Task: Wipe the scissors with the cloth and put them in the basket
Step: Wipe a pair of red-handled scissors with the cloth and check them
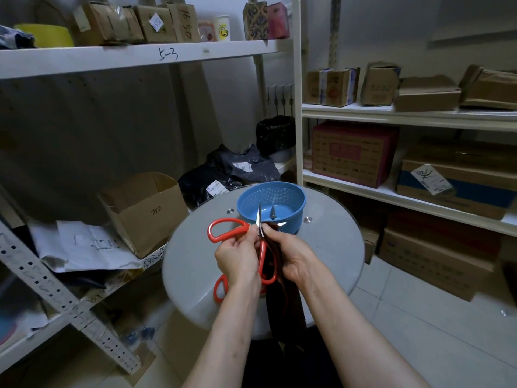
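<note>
Grey round table (330,247) carries the blue basket (299,211). Just before it, above the tabletop, I see red-handled scissors (243,226), blades spread, my left hand (237,259) gripping them; my right hand (293,256) pinches the dark cloth (284,301) against one blade.

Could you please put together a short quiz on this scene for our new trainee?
1. Multiple choice: what does the right hand press against the red-handled scissors? A) a dark cloth B) a yellow sponge C) a paper towel
2. True or false: the held scissors already lie inside the blue basket.
3. Fill in: the left hand holds the scissors with their blades ____ (open or closed).
Key: 1 A; 2 false; 3 open.
</note>
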